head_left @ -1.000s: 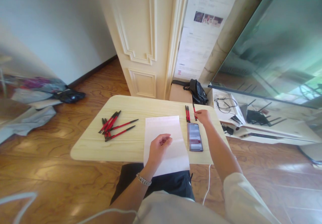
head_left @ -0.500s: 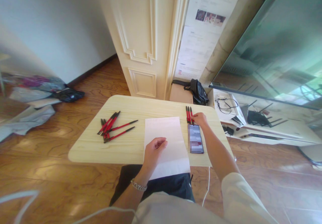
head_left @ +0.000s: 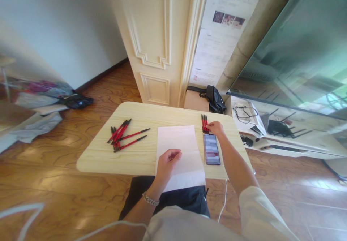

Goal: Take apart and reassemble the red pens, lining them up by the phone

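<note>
My right hand (head_left: 216,128) is at the far right of the light wooden table (head_left: 97,161), its fingers closed on the lower end of the rightmost red-and-black pen (head_left: 206,120). Beside that pen, two similar pens (head_left: 203,122) lie parallel, close together. Just below them rests a phone (head_left: 211,150) with its screen lit. Over a white sheet of paper (head_left: 187,172) hovers my left hand (head_left: 169,161), its fingers curled and the thumb near the index finger, with nothing visible in them. Several more red-and-black pens (head_left: 120,134) lie in a loose, crossing pile on the left.
A black bag (head_left: 214,99) sits on a box behind the table. To the right, a white cabinet (head_left: 306,147) holds a router (head_left: 280,128) and cables below a large screen (head_left: 298,53). Plastic bags (head_left: 46,100) lie on the floor at left. A white cable (head_left: 224,201) hangs by the table's front edge.
The view has shifted slightly, so the table and pens appear a little further right. Both hands hold nearly the same positions, the right one still at the rightmost pen.
</note>
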The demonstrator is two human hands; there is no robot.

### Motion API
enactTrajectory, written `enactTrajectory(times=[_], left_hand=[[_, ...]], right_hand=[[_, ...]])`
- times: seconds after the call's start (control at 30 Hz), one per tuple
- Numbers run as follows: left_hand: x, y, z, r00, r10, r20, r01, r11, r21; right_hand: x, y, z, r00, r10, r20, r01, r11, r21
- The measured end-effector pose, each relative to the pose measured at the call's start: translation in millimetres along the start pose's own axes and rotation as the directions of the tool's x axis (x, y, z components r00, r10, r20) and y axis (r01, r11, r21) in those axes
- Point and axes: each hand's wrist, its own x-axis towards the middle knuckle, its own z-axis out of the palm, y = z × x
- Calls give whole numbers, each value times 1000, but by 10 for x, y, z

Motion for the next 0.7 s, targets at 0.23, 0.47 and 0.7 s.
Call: enactTrajectory(times=[0.23, 0.47, 0.7], left_hand=[[-20, 32, -10, 1000, -11, -8, 11, 1000, -6], [-31, 17, -19, 1000, 4, -11, -4, 1000, 0], [-45, 13, -40, 1000, 11, -21, -10, 1000, 22]], right_hand=[[-38, -41, -12, 1000, -7, -13, 7, 1000, -2], [-49, -51, -6, 1000, -15, -9, 15, 1000, -7], [-66, -66, -11, 1000, -17, -6, 17, 1000, -7]])
